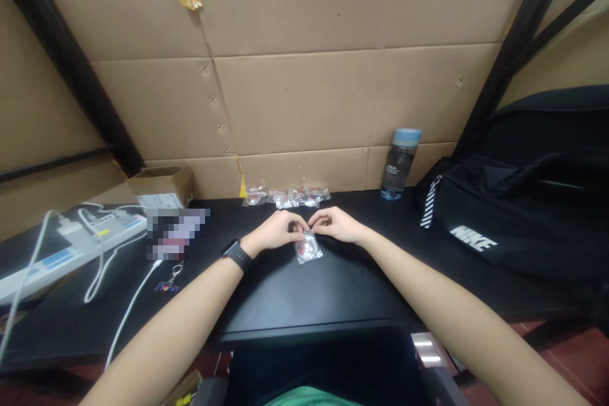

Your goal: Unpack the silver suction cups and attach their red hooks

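Both of my hands meet at the top edge of a small clear plastic packet (309, 249), which shows a round shape and a red mark inside. My left hand (281, 230), with a dark watch (236, 255) on its wrist, pinches the packet's upper left. My right hand (337, 226) pinches its upper right corner. The packet hangs or leans just over the black table; I cannot tell whether its lower edge touches. Behind my hands, several similar clear packets (289, 197) lie in a row near the cardboard wall.
A water bottle (400, 163) with a blue lid stands at the back right, beside a large black bag (518, 203). On the left lie a white power strip (114, 231) with cables, a keyring charm (169, 285) and an open cardboard box (164, 184). The black table's (314, 304) front edge is close to me.
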`<state>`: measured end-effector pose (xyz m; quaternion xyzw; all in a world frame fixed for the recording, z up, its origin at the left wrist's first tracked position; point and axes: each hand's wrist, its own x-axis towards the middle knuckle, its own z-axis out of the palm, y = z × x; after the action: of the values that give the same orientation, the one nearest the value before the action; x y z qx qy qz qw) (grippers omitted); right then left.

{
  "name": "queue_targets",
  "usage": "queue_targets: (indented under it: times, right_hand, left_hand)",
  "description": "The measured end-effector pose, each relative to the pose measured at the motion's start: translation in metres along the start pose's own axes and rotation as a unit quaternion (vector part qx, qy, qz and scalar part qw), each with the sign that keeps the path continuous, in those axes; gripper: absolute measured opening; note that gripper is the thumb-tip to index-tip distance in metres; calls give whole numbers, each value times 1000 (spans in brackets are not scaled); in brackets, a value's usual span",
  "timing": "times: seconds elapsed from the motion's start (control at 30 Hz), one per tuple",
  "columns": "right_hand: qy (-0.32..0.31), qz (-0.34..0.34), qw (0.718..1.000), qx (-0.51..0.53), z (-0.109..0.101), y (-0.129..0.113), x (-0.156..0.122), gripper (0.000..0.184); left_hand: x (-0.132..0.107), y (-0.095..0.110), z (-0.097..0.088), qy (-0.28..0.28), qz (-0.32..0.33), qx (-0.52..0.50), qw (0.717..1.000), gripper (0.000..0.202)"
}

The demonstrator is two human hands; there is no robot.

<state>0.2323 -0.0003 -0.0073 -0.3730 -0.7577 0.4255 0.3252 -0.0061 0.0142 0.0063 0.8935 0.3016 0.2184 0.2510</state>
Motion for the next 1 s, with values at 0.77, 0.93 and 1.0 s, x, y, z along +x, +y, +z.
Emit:
queue_targets:
  times: [0.77, 0.93, 1.0]
  right_hand:
    - [6, 29, 1000, 5, 1, -9, -3, 32]
    - [-2, 20, 1000, 8, 1, -7, -3, 34]
    - [-4, 19, 1000, 8, 1, -6, -3, 34]
  left_hand:
    - [2, 4, 6, 12, -23, -90, 996, 19]
    - [2, 1, 8, 9, -24, -117, 993, 20]
    - [2, 1, 8, 8, -23, -123, 992, 20]
